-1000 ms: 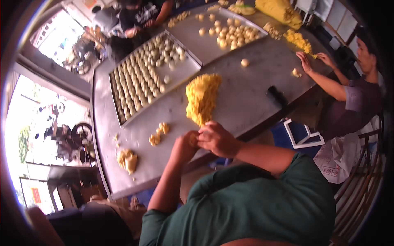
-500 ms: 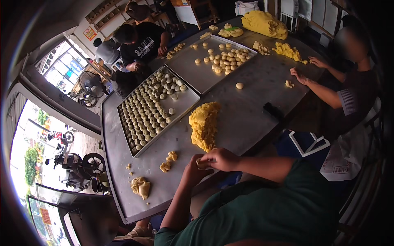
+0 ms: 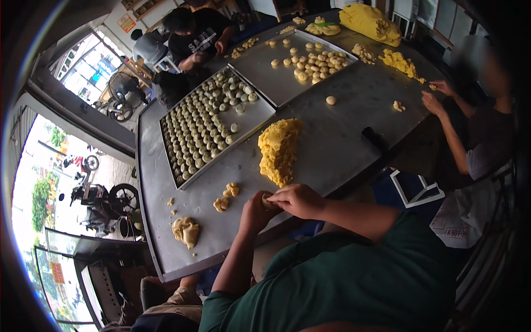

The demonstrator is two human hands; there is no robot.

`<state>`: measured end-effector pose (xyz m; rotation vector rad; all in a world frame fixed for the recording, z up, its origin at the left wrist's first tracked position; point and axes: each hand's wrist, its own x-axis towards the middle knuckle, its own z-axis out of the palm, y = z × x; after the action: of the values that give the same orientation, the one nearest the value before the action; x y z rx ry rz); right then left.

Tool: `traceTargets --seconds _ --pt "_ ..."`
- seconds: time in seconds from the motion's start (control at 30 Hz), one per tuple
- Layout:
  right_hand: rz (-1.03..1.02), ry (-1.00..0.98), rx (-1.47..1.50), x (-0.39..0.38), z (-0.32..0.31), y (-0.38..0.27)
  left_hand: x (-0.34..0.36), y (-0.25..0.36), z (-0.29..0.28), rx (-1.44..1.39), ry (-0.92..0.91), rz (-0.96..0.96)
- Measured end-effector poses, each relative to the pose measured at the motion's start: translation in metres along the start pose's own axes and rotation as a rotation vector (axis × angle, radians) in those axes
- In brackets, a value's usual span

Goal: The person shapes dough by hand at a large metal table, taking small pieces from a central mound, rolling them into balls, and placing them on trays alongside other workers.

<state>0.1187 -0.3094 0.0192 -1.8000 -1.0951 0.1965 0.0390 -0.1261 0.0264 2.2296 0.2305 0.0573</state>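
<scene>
Both hands pinching a small dough piece (image 3: 267, 201).
The left hand (image 3: 255, 211) and right hand (image 3: 298, 200) are clasping it between them at the table (image 3: 343, 133) edge; just beyond the grip a yellow dough mound (image 3: 279, 150) is sitting.

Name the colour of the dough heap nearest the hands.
Yellow dough heap, clearest in the head view.

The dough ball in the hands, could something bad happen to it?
Maybe. Both hands, left hand and right hand, cup the small dough ball right at the steel table's near edge, so a slip might drop it off the table. The big yellow dough pile sits just beyond the knuckles, so a reach could knock crumbs loose.
</scene>
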Motion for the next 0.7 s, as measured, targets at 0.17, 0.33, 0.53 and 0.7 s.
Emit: traceTargets --seconds 0.17,0.33,0.53,0.7 --pt "-0.332 -0.097 -0.399 0.007 0.015 -0.007 -0.004 -0.047 0.001 0.273 -0.094 0.327" --pt "-0.086 -0.005 0.030 0.010 0.003 0.000 -0.009 0.002 0.000 -0.038 0.045 0.036" --pt "-0.158 -0.139 -0.232 0.011 0.007 0.001 -0.008 0.004 -0.003 0.169 -0.048 0.059" --pt "-0.152 -0.111 -0.135 0.021 0.000 -0.001 -0.008 0.009 0.000 0.130 0.123 0.089"
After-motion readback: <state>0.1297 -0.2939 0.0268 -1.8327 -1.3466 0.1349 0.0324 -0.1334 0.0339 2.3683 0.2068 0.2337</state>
